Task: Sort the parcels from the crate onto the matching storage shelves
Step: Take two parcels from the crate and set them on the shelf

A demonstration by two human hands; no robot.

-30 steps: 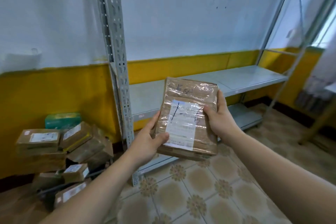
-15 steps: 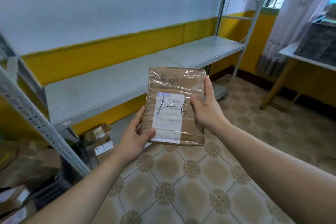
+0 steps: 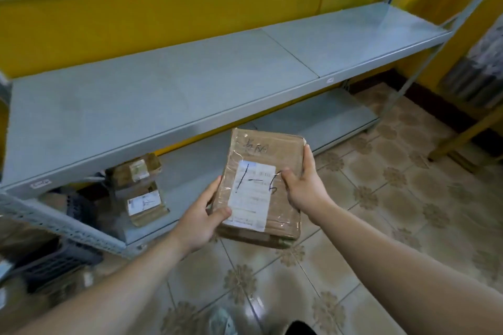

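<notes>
I hold a brown taped parcel (image 3: 261,168) with a white label marked "1-5" in front of me, above the tiled floor. My left hand (image 3: 200,219) grips its lower left corner, thumb on the label. My right hand (image 3: 304,187) holds its right edge. Just beyond the parcel runs the grey metal shelf (image 3: 163,95), with a lower shelf (image 3: 321,117) underneath. Two brown parcels (image 3: 138,190) with white labels sit stacked on the lower shelf to the left.
A dark plastic crate (image 3: 54,264) stands on the floor at lower left, beside the perforated shelf post (image 3: 62,226). A yellow and white wall backs the shelves. A wooden table leg (image 3: 468,136) and a curtain are at the right.
My view has swung right and tilted down toward the shelves. The parcel has stayed in both hands and now sits lower, near the lower shelf's front edge.
</notes>
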